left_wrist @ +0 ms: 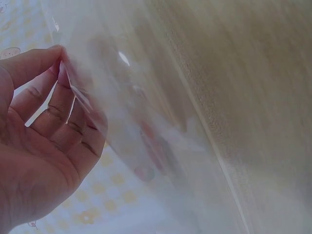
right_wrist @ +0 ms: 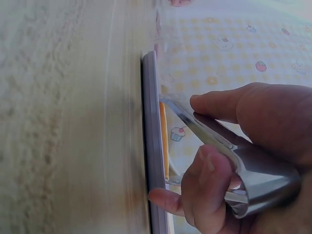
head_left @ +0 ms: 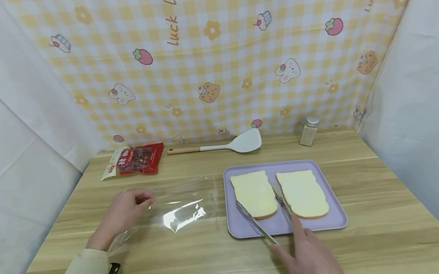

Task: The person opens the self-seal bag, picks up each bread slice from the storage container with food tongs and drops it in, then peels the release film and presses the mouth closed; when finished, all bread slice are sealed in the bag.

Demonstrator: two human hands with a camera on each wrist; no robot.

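Worktop (head_left: 200,266): light wood grain
Lilac tray (head_left: 234,229): right of centre on the worktop
Clear bag (head_left: 182,206): spread just left of the tray
Metal tongs (head_left: 264,233): over the tray's near side
Left hand (head_left: 125,210): pinches the bag's left part
Right hand (head_left: 312,258): grips the tongs
Bread slices (head_left: 302,195): side by side on the tray, left one between the tongs' arms

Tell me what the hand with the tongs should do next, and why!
Perhaps the right hand should gently squeeze the tongs: they stand open, reaching along both sides of the left bread slice, so closing them could grip it.
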